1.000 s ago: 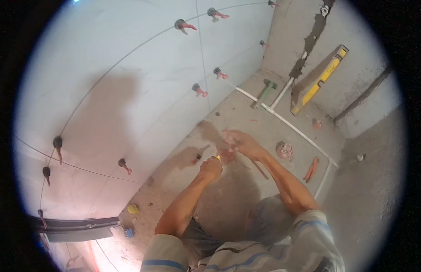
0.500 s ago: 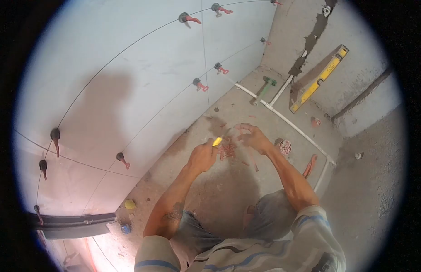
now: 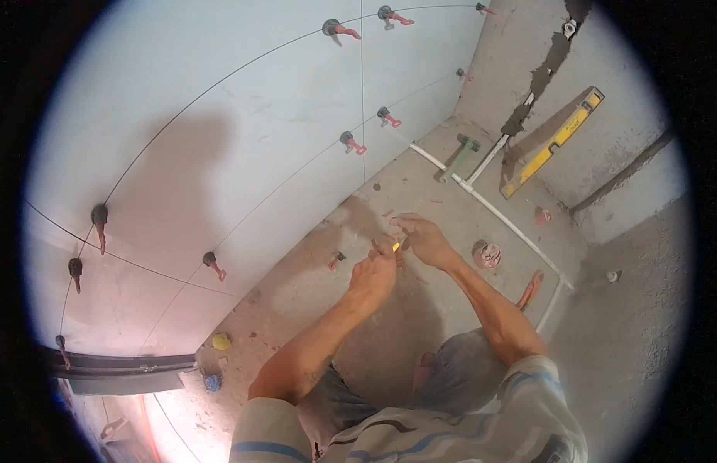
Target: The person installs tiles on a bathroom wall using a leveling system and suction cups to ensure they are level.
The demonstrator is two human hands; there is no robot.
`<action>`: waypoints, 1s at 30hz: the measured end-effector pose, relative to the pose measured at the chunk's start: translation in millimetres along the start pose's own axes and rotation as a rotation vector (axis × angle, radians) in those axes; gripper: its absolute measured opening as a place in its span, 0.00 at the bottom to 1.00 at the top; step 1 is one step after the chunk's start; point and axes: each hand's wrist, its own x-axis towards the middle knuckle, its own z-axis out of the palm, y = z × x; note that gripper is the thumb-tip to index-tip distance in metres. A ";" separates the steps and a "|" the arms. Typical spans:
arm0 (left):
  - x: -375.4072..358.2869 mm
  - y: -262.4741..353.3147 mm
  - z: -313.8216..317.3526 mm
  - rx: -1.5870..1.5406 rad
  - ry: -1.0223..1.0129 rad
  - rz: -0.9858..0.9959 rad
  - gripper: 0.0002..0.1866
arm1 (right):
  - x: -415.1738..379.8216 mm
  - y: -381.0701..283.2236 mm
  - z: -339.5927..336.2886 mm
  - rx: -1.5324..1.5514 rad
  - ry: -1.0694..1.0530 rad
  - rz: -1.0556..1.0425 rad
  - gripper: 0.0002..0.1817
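Note:
My left hand (image 3: 374, 274) is closed on a small yellow piece (image 3: 396, 247), which shows only in part past the fingers. Close beside it, my right hand (image 3: 424, 243) is bent inward with its fingers curled. I cannot make out what, if anything, its fingertips hold. Under and just beyond the hands lie small red pieces (image 3: 388, 215), mostly covered by the fingers. To the left of my left hand, a red-and-black tile leveling clip (image 3: 337, 261) lies on the concrete floor (image 3: 320, 309).
Red-handled levelers (image 3: 212, 265) sit along the joints of the large white tiles (image 3: 273, 100). A white pipe (image 3: 513, 222) crosses the floor. Beyond lie a green hammer-like tool (image 3: 460, 157) and a yellow spirit level (image 3: 555, 144). On the right are a round tub (image 3: 487, 254) and red-handled pliers (image 3: 530, 291).
My left hand has moved right and brought the yellow piece close to my right hand. The leveling clip on the floor now shows. The view has shifted slightly.

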 end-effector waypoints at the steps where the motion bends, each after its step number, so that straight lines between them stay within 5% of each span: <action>1: -0.8 2.4 1.5 -0.002 -0.009 -0.024 0.14 | 0.2 -3.1 2.8 -0.069 0.024 -0.064 0.28; 7: -4.7 5.4 8.4 -0.042 0.105 0.172 0.15 | -3.4 -7.2 10.5 -0.080 -0.079 0.084 0.27; 10: 0.2 -46.9 53.0 0.050 -0.258 -0.172 0.15 | 11.4 -66.6 -5.8 0.102 -0.035 0.152 0.22; 14: 24.9 -59.7 25.3 0.110 -0.413 -0.311 0.17 | 7.1 3.4 -14.1 0.065 -0.030 -0.101 0.21; 16: 28.4 -77.8 33.9 0.053 -0.408 -0.317 0.18 | -0.1 10.2 -14.6 0.367 0.042 0.441 0.15; 20: 24.4 -81.9 20.0 -0.116 -0.241 -0.370 0.17 | -4.0 42.3 -19.3 0.462 0.104 0.382 0.11; 23: 16.0 -67.3 -9.2 -0.219 -0.098 -0.150 0.16 | -5.2 33.9 -30.2 0.400 0.241 0.402 0.14; 30: 12.0 -35.0 -16.1 -0.238 0.024 0.167 0.17 | -5.5 -8.0 -32.2 0.321 -0.008 0.417 0.30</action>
